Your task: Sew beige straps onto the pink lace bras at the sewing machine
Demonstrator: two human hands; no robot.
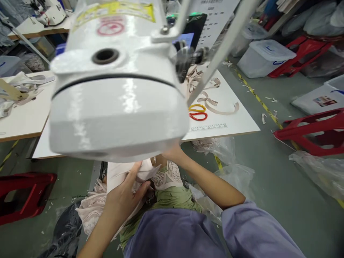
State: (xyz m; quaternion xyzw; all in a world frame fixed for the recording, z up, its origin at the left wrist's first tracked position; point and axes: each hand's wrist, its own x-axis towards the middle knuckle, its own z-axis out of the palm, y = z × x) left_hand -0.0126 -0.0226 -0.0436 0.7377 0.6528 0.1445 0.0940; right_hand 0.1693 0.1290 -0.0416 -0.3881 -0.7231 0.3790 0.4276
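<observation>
The white head of a sewing machine [115,93] fills the upper middle of the view, very close to the camera. Below it my left hand [126,195] rests on a pale pink fabric piece [120,175], fingers stretched along it with the thumb pressing the cloth. My right forearm reaches up under the machine; my right hand [172,152] shows only at the wrist, its fingers hidden behind the machine head. A lace piece [168,175] lies between my arms, over green cloth [166,200] on my lap.
The white table [228,122] behind holds red and yellow scissors handles [198,111] and beige straps [215,104]. Red stools stand at right [311,130] and lower left [24,195]. White bins [264,57] sit on the floor at the upper right. Plastic bags [231,175] lie near my legs.
</observation>
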